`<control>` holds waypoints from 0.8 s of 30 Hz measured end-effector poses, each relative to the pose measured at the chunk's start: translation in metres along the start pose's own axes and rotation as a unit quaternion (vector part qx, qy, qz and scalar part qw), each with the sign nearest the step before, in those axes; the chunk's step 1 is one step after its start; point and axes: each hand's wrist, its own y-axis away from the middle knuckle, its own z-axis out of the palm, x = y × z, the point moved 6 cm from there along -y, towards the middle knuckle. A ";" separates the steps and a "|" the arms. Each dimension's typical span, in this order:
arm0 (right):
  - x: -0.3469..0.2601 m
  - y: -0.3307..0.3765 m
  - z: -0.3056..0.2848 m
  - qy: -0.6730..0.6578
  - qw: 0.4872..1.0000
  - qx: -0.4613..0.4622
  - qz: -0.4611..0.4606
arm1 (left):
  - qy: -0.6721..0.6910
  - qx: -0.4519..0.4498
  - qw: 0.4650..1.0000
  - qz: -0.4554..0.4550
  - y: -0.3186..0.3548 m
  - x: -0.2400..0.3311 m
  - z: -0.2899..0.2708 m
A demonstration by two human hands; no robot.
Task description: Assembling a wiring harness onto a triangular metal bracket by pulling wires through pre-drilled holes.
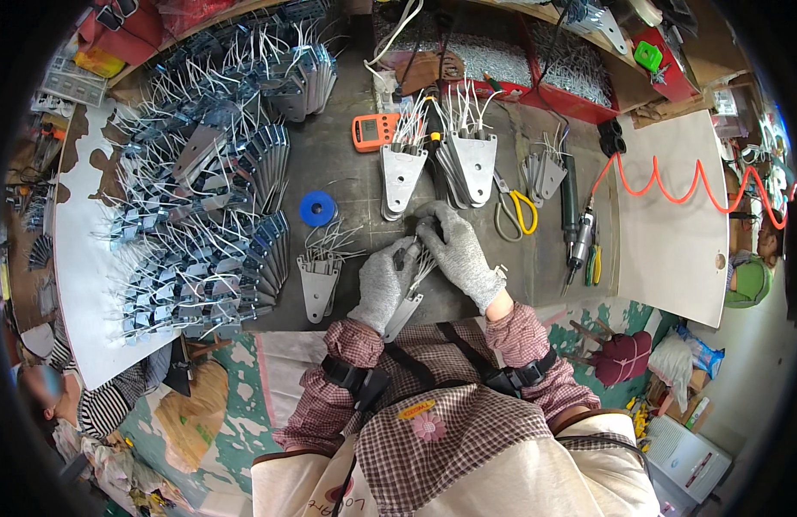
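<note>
My left hand (386, 284), in a grey knit glove, is closed around the upper end of a grey tapered metal bracket (402, 317) near the bench's front edge. White wires (426, 265) from this bracket run up between my hands. My right hand (459, 250), gloved alike, meets the left with its fingers pinched together; what lies in them is hidden. Just beyond my hands stand two stacks of wired metal brackets, the left stack (402, 183) and the right stack (472, 172). A smaller bracket group (317, 289) lies left of my left hand.
Rows of wired brackets (200, 258) fill the left side. Nearby are a blue spool (317, 208), an orange meter (376, 132), yellow-handled scissors (525, 213) and a power screwdriver (579, 246) on a coiled red hose (657, 185). Red bins of small metal parts (571, 105) line the back.
</note>
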 end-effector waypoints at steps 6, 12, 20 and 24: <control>-0.001 0.012 0.016 0.070 0.996 -0.051 -0.013 | 0.084 0.032 0.996 0.023 0.005 -0.004 -0.004; 0.007 0.042 0.034 0.070 0.990 -0.112 0.039 | -0.116 0.119 0.979 0.117 0.053 -0.005 -0.007; 0.015 0.051 0.034 0.018 0.989 -0.116 0.093 | -0.102 0.133 0.981 0.097 0.049 -0.016 0.000; 0.028 0.055 0.044 -0.038 0.980 -0.158 0.113 | -0.046 0.058 0.995 0.065 0.063 -0.024 0.002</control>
